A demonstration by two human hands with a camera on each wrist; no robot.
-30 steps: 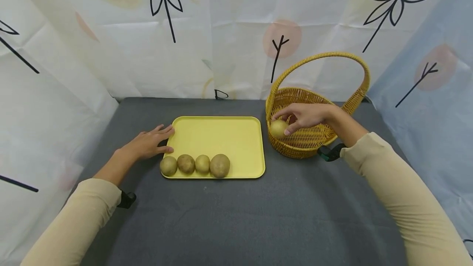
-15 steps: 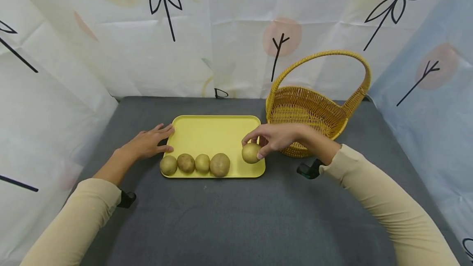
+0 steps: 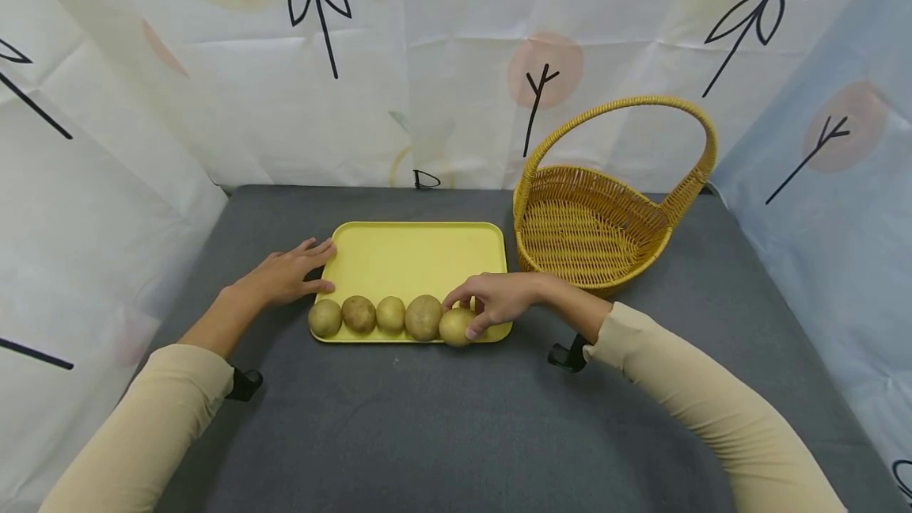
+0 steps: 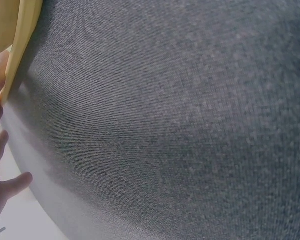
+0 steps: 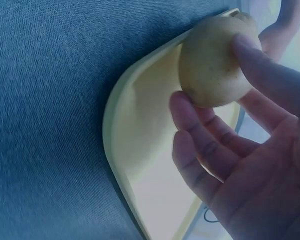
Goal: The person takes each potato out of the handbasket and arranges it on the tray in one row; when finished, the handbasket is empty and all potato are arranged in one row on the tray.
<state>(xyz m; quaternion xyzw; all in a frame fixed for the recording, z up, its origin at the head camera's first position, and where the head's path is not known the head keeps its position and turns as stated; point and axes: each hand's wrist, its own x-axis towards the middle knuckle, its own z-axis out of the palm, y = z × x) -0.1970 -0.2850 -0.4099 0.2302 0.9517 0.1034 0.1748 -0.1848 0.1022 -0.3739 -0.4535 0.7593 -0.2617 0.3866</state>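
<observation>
My right hand pinches a round yellowish potato between thumb and fingers at the tray's front edge. The right wrist view shows the thumb on one side of this potato and fingertips on the other. It sits at the right end of a row, close beside a large potato. Further left in the row are a small pale potato, a browner potato and a potato in the corner. My left hand lies with spread fingers at the left rim of the yellow tray.
A wicker basket with a tall arched handle stands right of the tray, with nothing in it. Dark grey cloth covers the table. A patterned white curtain hangs behind and along the sides.
My right hand has carried the potato out of the basket, leftward and toward me, to the right end of the row on the tray. The left hand has stayed at the rim.
</observation>
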